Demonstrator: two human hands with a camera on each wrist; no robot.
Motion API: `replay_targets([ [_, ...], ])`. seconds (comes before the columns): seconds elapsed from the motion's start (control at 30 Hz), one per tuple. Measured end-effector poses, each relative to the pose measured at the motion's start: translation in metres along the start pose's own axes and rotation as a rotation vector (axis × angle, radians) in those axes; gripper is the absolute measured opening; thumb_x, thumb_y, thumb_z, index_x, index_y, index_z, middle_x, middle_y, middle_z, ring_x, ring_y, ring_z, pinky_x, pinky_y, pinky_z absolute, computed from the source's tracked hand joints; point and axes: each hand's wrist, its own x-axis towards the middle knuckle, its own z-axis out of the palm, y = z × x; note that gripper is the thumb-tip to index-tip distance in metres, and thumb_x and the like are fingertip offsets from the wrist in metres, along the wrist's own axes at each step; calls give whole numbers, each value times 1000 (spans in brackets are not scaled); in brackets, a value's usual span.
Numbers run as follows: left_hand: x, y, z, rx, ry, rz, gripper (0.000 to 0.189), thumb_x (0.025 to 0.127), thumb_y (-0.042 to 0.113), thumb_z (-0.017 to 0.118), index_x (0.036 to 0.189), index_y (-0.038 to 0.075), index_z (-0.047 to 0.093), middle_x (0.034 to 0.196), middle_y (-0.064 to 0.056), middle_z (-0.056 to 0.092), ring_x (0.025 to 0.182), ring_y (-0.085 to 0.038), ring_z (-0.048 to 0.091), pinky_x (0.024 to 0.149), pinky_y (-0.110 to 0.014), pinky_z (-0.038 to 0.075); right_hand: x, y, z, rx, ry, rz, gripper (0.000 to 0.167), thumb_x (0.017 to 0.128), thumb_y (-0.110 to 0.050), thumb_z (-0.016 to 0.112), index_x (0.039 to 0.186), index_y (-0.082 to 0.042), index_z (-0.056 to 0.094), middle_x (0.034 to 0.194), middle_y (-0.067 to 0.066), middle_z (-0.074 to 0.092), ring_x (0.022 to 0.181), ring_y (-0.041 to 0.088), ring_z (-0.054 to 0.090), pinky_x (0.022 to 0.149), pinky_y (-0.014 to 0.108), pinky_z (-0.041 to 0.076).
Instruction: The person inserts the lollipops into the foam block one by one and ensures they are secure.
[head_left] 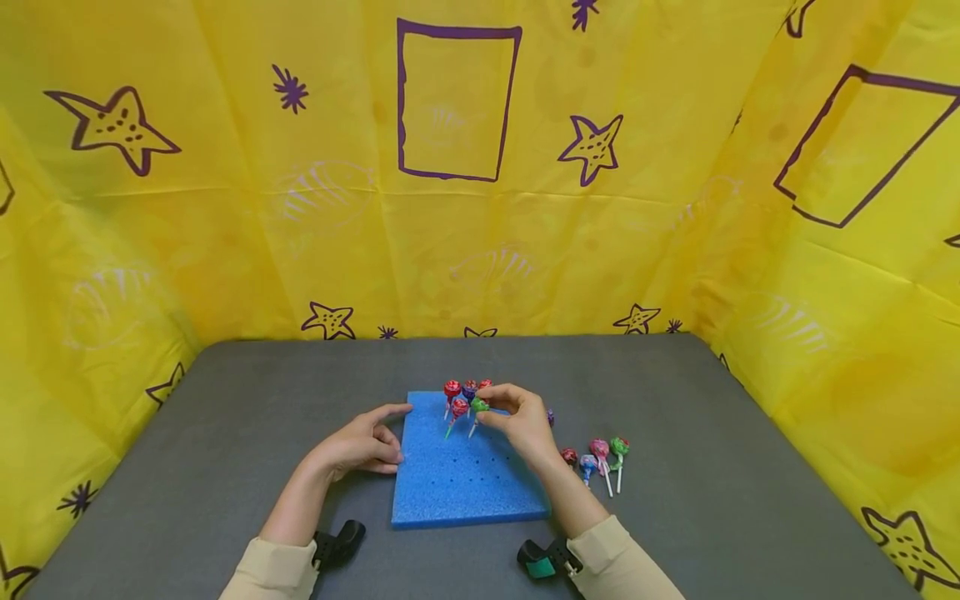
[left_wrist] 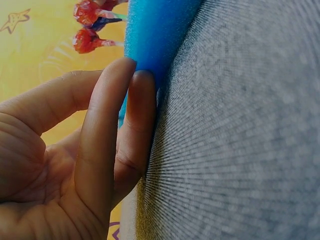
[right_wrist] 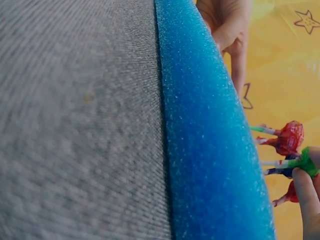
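Pinching green lollipop (head_left: 480,406) (right fingers (right_wrist: 306,197))

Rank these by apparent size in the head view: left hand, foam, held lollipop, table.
1. Table
2. Foam
3. Left hand
4. Held lollipop

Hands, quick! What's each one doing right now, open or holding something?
Left hand: open, touching the edge of the blue foam board.
Right hand: closed, pinching the green lollipop.
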Motion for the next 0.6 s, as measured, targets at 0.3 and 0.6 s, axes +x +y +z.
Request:
replay_targets([
  [0.3, -1, 0, 0, 1, -4, 7, 77, 88, 0, 67, 154, 8, 27, 89, -9, 60, 75, -14, 65, 69, -27, 63, -1, 1, 1, 12, -13, -15, 26, 84, -4, 75, 109, -8, 75, 114, 12, 73, 106, 24, 69, 82, 26, 58],
  [0.6, -1, 1, 1, 2, 1, 4, 77, 88, 0, 66, 154, 8, 27, 88, -9, 61, 75, -14, 65, 69, -28, 63, -1, 1, 2, -31, -9, -20, 24, 84, -7, 76, 108, -10, 75, 112, 12, 74, 104, 25, 70, 76, 22, 57],
])
